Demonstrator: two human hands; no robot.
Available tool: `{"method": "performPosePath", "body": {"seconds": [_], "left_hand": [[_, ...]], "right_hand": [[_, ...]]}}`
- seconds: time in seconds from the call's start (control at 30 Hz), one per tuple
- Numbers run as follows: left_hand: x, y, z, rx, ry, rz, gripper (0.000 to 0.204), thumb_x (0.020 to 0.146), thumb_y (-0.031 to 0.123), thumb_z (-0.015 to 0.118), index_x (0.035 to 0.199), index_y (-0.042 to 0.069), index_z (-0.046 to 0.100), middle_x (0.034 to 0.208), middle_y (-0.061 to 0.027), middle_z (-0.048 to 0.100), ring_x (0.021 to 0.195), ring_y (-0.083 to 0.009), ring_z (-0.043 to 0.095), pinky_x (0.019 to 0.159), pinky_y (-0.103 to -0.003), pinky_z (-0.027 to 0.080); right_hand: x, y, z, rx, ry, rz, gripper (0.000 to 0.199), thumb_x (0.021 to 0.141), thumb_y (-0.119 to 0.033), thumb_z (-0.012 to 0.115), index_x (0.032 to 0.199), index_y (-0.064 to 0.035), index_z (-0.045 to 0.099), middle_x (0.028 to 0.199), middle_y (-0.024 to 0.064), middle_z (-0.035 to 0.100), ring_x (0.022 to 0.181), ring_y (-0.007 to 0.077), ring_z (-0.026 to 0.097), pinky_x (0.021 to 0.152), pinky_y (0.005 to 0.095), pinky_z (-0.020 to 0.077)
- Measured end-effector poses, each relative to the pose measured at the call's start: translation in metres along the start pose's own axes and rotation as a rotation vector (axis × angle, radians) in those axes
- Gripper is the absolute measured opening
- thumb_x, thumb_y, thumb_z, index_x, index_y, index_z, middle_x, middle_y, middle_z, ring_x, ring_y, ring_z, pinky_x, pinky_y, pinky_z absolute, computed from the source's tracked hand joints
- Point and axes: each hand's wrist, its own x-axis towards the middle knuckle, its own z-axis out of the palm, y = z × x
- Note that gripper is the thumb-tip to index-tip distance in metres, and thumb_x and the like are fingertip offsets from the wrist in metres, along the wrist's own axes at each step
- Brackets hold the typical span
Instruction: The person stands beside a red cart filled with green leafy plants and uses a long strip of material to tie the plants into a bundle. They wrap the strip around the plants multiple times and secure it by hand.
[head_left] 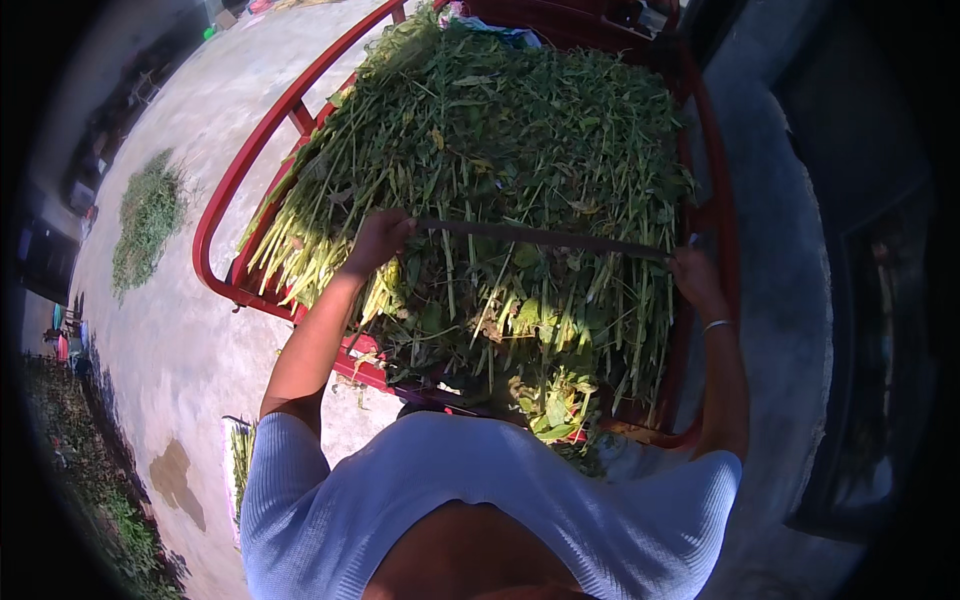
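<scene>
Between my two hands a dark flat strap [540,236] is stretched nearly straight, sloping slightly down to the right. My left hand [383,238] is closed round its left end, over the pale cut ends of the stalks. The right end is gripped by my right hand [697,278], close to the right rail; a band circles that wrist. Under the strap lies a thick heap of leafy green stalks [540,130], which fills the bed of a red cart [232,170]. Yellowish leaves [555,405] hang out at the near edge.
Curved red rails border the heap left and right. Pale concrete floor [200,350] surrounds the cart, with a small pile of greenery [148,220] at left. Stalks on a light sheet [240,460] lie near my left side. A dark wall-like structure [870,300] stands at right.
</scene>
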Motion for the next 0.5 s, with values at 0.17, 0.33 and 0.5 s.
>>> {"method": "performPosePath", "body": {"seconds": [0.17,0.33,0.5], "left_hand": [[0.068,-0.027,-0.048,0.293,-0.016,0.128,0.021,0.084,0.02,0.059,0.075,0.001,0.059,0.061,-0.0126,0.055,0.055,-0.0245,0.056,0.053,-0.037,0.043],[0.129,-0.044,-0.08,0.321,0.003,0.022,0.017,0.081,0.018,0.06,0.078,0.001,0.063,0.068,-0.0164,0.059,0.064,-0.0324,0.059,0.059,-0.04,0.044],[0.172,-0.074,-0.11,0.168,0.102,-0.093,0.021,0.081,0.023,0.059,0.076,0.003,0.064,0.062,-0.0115,0.06,0.06,-0.0267,0.06,0.058,-0.038,0.045]], "right_hand": [[0.029,-0.055,0.007,-0.069,-0.241,0.228,0.019,0.086,-0.017,0.055,0.078,0.0002,0.059,0.061,0.0172,0.05,0.056,0.0312,0.053,0.056,0.0435,0.041],[0.074,-0.089,0.015,-0.024,-0.298,0.336,0.023,0.088,-0.018,0.052,0.08,0.002,0.057,0.063,0.0175,0.052,0.058,0.0326,0.054,0.057,0.0451,0.0419],[0.123,-0.11,0.025,0.049,-0.335,0.361,0.025,0.09,-0.018,0.049,0.079,0.0028,0.057,0.063,0.0187,0.053,0.058,0.033,0.055,0.057,0.0448,0.041]]}}
